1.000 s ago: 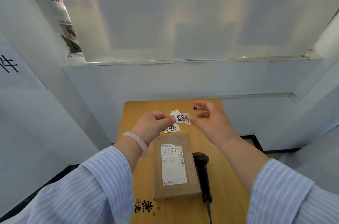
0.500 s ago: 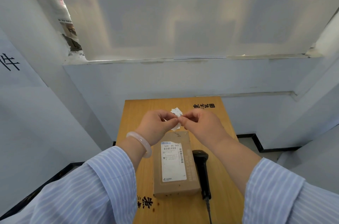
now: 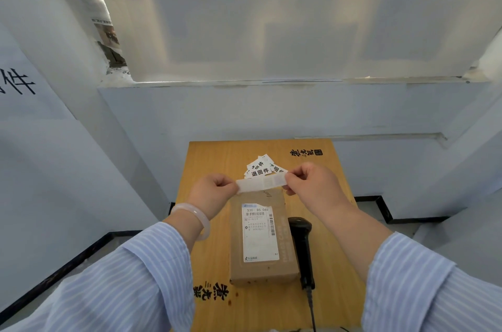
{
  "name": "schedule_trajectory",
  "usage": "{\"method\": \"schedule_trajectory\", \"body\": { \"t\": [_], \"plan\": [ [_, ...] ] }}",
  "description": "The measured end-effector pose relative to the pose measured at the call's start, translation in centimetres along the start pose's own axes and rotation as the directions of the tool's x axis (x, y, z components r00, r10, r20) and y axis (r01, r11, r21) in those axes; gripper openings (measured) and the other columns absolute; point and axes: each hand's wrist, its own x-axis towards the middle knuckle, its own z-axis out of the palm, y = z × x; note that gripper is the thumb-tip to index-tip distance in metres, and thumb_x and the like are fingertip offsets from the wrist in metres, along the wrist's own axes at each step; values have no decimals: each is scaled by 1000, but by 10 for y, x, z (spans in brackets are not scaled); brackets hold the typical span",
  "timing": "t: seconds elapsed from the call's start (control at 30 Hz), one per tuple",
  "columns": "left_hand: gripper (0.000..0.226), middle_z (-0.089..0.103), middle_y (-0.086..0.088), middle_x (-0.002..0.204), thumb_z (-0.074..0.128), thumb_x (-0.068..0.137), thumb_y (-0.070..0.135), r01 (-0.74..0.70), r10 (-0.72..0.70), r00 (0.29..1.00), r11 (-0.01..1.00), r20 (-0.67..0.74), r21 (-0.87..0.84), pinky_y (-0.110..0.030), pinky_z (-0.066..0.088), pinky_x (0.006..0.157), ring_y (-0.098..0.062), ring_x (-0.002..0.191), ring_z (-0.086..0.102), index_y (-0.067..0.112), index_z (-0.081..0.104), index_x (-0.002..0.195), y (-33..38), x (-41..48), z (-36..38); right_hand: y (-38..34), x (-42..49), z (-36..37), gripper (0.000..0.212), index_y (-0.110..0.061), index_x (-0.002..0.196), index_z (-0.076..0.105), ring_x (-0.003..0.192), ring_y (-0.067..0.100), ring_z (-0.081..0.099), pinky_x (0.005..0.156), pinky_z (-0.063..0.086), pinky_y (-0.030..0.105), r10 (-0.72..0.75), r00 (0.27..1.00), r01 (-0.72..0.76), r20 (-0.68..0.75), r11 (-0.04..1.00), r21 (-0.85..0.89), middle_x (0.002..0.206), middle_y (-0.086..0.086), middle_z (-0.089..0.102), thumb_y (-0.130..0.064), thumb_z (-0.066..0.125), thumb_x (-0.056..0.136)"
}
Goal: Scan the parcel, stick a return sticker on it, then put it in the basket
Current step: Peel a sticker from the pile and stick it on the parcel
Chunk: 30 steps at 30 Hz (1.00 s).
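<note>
From the head camera, I am now stretching a white paper strip (image 3: 262, 184) between my left hand (image 3: 214, 193) and right hand (image 3: 312, 187), each pinching one end; half a second ago my hands were bunched together over it. I judge this to be the return sticker coming off its backing. The brown cardboard parcel (image 3: 262, 242) is lying below on the yellow wooden table (image 3: 214, 157), touching the black handheld scanner (image 3: 301, 244). No basket is showing.
</note>
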Motion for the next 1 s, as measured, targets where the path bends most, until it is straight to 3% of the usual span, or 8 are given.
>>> {"method": "schedule_trajectory", "body": {
  "t": [0.2, 0.33, 0.5, 0.57, 0.67, 0.8, 0.9, 1.0],
  "plan": [
    [14, 56, -1, 63, 62, 82, 25, 219, -203, 967, 971, -153, 94, -28, 40, 55, -19, 60, 52, 16, 62, 72, -55, 5, -22, 10, 2, 3, 10, -15, 88, 66, 71, 5, 70, 60, 44, 22, 97, 995, -97, 5, 995, -2, 81, -3, 74, -21, 58, 91],
    [17, 62, -2, 70, 66, 83, 30, 304, -283, 948, 941, -148, 148, -28, 40, 55, -19, 63, 55, 15, 64, 75, -76, 5, -26, 19, 2, 10, 10, -16, 83, 65, 75, 10, 70, 69, 51, 27, 146, 989, -145, 13, 989, -29, 76, -3, 74, -19, 58, 90],
    [20, 66, -2, 82, 72, 80, 33, 312, -293, 948, 932, -120, 185, -29, 42, 58, -16, 71, 59, 16, 62, 84, -77, 0, -15, 25, 1, 19, 11, -15, 82, 63, 75, 14, 71, 57, 47, 24, 188, 982, -188, 10, 981, -46, 73, -3, 73, -20, 57, 89],
    [13, 68, 0, 85, 70, 83, 30, 252, -245, 967, 960, -68, 121, -28, 45, 61, -15, 75, 62, 18, 64, 85, -70, -4, -5, 24, 0, 22, 11, -16, 79, 62, 77, 16, 72, 58, 48, 27, 182, 983, -181, 17, 982, -51, 74, -3, 73, -20, 56, 88],
    [11, 73, 5, 92, 63, 89, 28, 181, -172, 980, 980, 103, -78, -29, 53, 72, -10, 84, 67, 22, 69, 96, -44, -11, 15, 22, -3, 28, 10, -18, 77, 62, 78, 19, 71, 70, 55, 34, 155, 987, -152, 38, 986, -72, 76, -1, 73, -21, 57, 86],
    [25, 74, 6, 100, 58, 92, 37, 244, -165, 940, 937, 299, -250, -32, 56, 78, -13, 90, 68, 21, 70, 105, -12, -15, 40, 19, -6, 38, 9, -23, 75, 63, 78, 19, 69, 72, 54, 35, 94, 992, -87, 81, 992, -88, 80, 0, 72, -26, 61, 83],
    [31, 76, 6, 98, 61, 88, 45, 316, -212, 924, 891, 317, -326, -33, 55, 78, -15, 93, 69, 20, 71, 103, -6, -12, 46, 20, -7, 42, 8, -28, 81, 68, 80, 8, 65, 68, 50, 24, 31, 990, -19, 136, 995, -94, 82, -11, 70, -31, 62, 86],
    [26, 76, 6, 94, 66, 85, 42, 310, -209, 935, 875, 286, -372, -29, 51, 70, -12, 83, 67, 23, 72, 101, -7, -7, 45, 23, -6, 41, 16, -29, 96, 74, 84, 4, 65, 73, 51, 23, -12, 981, 24, 193, 998, -63, 88, -12, 72, -35, 60, 89]
  ]
}}
